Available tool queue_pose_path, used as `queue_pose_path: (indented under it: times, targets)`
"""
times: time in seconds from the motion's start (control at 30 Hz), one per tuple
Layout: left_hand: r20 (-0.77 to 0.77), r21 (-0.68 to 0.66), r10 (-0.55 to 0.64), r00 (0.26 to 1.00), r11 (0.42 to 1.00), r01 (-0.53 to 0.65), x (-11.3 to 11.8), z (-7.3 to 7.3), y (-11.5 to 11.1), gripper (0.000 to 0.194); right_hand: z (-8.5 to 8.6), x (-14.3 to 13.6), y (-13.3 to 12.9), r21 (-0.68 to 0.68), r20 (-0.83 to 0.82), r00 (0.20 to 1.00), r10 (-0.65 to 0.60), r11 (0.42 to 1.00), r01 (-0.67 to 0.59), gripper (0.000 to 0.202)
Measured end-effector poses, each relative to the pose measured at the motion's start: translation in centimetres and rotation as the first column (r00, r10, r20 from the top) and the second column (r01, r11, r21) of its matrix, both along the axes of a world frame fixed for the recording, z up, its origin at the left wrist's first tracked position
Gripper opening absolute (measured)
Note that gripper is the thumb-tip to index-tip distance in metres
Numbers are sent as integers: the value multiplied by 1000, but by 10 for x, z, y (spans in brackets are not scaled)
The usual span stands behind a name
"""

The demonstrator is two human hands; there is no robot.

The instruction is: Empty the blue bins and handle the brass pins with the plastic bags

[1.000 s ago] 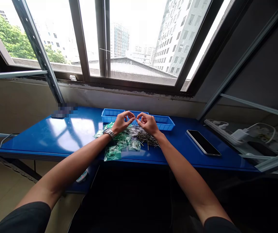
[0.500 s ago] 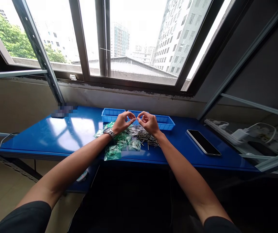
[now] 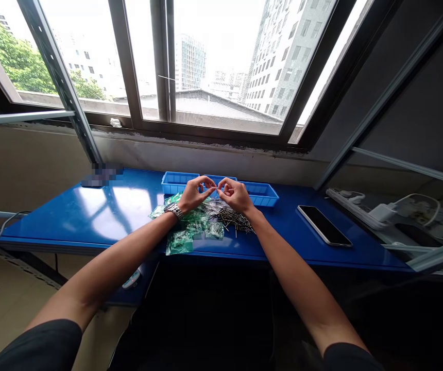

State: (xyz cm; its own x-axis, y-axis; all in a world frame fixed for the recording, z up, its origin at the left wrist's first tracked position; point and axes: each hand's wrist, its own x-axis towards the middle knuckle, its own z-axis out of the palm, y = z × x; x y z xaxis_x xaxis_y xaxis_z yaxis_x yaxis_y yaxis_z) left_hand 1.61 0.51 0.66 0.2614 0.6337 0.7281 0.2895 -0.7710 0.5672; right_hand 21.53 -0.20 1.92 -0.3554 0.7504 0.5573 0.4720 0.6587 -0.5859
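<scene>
Both hands meet above the blue table [image 3: 101, 221], fingertips almost touching. My left hand [image 3: 197, 193], with a metal watch [image 3: 174, 209] at its wrist, is closed in a pinch. My right hand [image 3: 234, 195] pinches too, and whatever sits between the fingertips is too small to make out. Below my left hand lie green-printed clear packets [image 3: 181, 242]. A pile of dark screws [image 3: 237, 219] is under my right hand. Behind the hands stand a left blue bin [image 3: 173, 183], a partly hidden middle one and a right blue bin [image 3: 262, 193].
A phone [image 3: 324, 225] lies on the table at the right. Beyond it are a power strip [image 3: 355, 208] and a white charger [image 3: 382, 212] with a cable. Metal posts rise at both sides, and a blurred object [image 3: 101, 175] sits at the back left corner.
</scene>
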Motion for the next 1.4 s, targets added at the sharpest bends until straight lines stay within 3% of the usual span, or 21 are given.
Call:
queue_pose_path:
  times: [0.5, 0.77, 1.1, 1.23, 1.4]
  targets:
    - [25, -29, -20, 999, 999, 21, -1, 1, 1, 27, 0, 0, 0, 36, 5, 1000, -18, 999, 18, 22]
    - [-77, -30, -67, 995, 997, 64, 1, -2, 1, 24, 3, -1, -5, 89, -30, 997, -74, 993, 77, 18]
    - [-32, -43, -27, 999, 999, 25, 0, -1, 0, 23, 8, 11, -1, -44, 140, 990, -28, 998, 34, 25]
    - [-21, -56, -14, 1000, 998, 13, -1, 0, -1, 23, 15, 32, 2, -15, 162, 970, -182, 982, 186, 26]
    - [-34, -54, -7, 999, 999, 5, -3, 1, -2, 19, 22, 76, -1, 31, 172, 863, -475, 878, 477, 29]
